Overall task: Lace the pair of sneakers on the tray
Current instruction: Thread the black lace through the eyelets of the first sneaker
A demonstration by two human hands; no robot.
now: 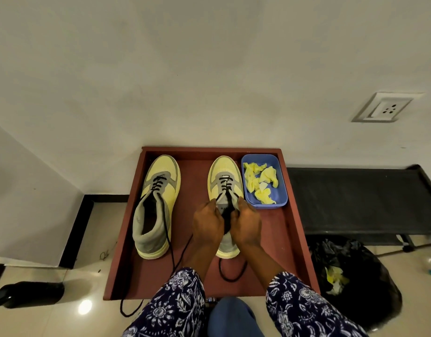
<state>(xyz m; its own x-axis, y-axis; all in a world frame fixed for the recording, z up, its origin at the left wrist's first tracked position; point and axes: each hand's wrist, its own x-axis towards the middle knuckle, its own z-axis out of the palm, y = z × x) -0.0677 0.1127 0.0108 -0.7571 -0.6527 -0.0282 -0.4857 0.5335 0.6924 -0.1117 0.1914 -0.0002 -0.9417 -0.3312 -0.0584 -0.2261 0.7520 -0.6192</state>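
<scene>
Two yellow-and-grey sneakers stand on a reddish-brown tray [292, 239], toes pointing away from me. The left sneaker [158, 205] has black lace through its lower eyelets, and its loose ends trail over the tray's front edge to the floor. Over the right sneaker [225, 176], my left hand [207, 222] and my right hand [246, 224] are together at the tongue and collar. Each hand pinches a strand of the black lace [227, 188] beside the upper eyelets. A loose loop of lace [231, 276] lies behind the heel.
A blue plastic tub [280, 200] holding crumpled yellow paper sits at the tray's far right, close to the right sneaker. To the right are a black folding cot [360, 200] and a black bag [350, 271]. A wall stands directly behind the tray, and a dark object [27, 294] lies on the floor at left.
</scene>
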